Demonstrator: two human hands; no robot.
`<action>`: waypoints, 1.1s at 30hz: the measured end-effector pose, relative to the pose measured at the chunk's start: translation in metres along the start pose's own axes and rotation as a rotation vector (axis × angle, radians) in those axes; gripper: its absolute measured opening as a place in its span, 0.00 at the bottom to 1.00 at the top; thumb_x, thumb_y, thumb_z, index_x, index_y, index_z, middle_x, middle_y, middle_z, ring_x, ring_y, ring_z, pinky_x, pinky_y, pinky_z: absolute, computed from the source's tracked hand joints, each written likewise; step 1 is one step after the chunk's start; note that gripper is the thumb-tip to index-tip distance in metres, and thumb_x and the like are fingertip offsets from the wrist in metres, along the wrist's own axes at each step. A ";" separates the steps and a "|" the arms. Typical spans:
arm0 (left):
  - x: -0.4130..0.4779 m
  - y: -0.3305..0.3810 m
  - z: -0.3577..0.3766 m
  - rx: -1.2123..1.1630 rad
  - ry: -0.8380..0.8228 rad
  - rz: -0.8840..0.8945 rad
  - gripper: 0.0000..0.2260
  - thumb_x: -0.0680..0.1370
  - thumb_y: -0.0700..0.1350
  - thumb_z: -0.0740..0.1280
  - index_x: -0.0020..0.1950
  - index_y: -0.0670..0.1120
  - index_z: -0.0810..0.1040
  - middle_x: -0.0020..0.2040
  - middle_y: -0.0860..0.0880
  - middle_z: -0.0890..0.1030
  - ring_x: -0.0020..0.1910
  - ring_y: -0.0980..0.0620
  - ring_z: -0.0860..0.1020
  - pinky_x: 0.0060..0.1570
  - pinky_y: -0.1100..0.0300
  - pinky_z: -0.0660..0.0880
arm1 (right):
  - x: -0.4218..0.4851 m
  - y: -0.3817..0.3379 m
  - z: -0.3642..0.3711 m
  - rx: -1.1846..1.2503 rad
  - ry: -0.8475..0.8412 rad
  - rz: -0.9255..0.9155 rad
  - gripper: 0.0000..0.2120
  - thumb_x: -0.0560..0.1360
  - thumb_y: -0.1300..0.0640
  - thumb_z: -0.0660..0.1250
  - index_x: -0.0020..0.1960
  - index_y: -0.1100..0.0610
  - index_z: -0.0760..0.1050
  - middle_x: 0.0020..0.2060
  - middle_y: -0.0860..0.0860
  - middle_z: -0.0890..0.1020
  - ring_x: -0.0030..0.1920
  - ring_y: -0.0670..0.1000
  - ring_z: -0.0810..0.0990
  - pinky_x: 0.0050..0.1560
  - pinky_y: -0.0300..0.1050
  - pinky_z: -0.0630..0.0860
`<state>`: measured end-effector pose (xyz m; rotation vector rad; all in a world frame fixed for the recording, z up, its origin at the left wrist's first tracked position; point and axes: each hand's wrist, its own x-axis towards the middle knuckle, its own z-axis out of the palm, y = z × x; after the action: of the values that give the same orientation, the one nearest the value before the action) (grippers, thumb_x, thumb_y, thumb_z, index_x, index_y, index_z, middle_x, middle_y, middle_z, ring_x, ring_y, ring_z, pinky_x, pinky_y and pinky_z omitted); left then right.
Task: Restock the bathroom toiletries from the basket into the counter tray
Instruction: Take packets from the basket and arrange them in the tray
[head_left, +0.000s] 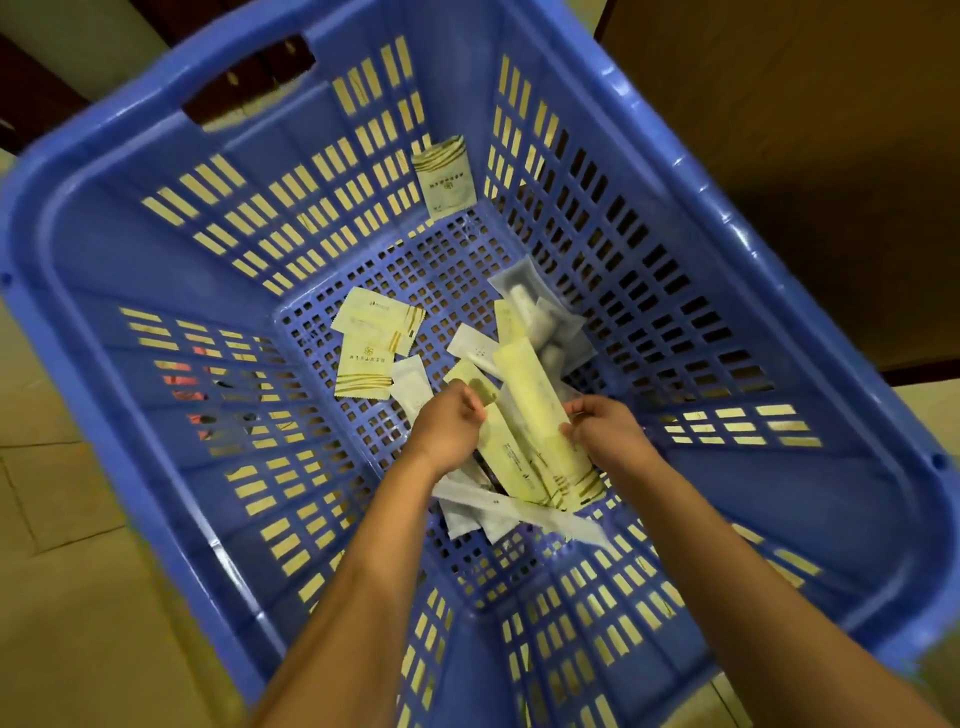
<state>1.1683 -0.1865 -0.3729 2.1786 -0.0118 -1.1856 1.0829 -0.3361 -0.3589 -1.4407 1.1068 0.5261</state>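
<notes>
Toiletry packets (530, 410) pinched in my left grip (449, 421) and right grip (602, 426) are looking slick, so I am fearing one sliding back into the basket (156, 249) on lifting.

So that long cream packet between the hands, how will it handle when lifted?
Probably light: the long packet looks flat and thin, and the right hand seems to pinch it by one edge. Likely somewhat floppy, being a slim sealed wrapper. Its flat shape should not roll, though the smooth wrap may slip from a light pinch.
</notes>
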 end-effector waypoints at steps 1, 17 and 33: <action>-0.004 0.004 -0.003 -0.033 0.008 0.028 0.12 0.80 0.37 0.59 0.38 0.50 0.66 0.38 0.51 0.71 0.43 0.50 0.71 0.41 0.58 0.68 | -0.004 -0.002 -0.001 0.005 -0.006 -0.010 0.10 0.74 0.72 0.59 0.42 0.59 0.73 0.35 0.52 0.75 0.33 0.47 0.72 0.31 0.38 0.70; -0.143 0.096 -0.082 -0.492 0.054 0.123 0.10 0.79 0.36 0.62 0.46 0.51 0.76 0.46 0.36 0.77 0.50 0.42 0.78 0.50 0.51 0.74 | -0.174 -0.079 -0.046 0.055 -0.180 -0.183 0.06 0.76 0.65 0.65 0.42 0.58 0.77 0.39 0.54 0.80 0.38 0.51 0.78 0.44 0.44 0.76; -0.283 0.210 -0.070 0.018 0.219 0.794 0.07 0.79 0.41 0.61 0.49 0.54 0.73 0.43 0.58 0.78 0.46 0.56 0.79 0.46 0.52 0.78 | -0.348 -0.067 -0.083 0.548 -0.189 -0.343 0.10 0.76 0.63 0.64 0.57 0.58 0.75 0.44 0.55 0.85 0.39 0.54 0.84 0.36 0.44 0.79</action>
<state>1.1138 -0.2296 -0.0201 1.9906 -0.7229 -0.4920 0.9613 -0.3114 -0.0169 -1.0396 0.7513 0.0945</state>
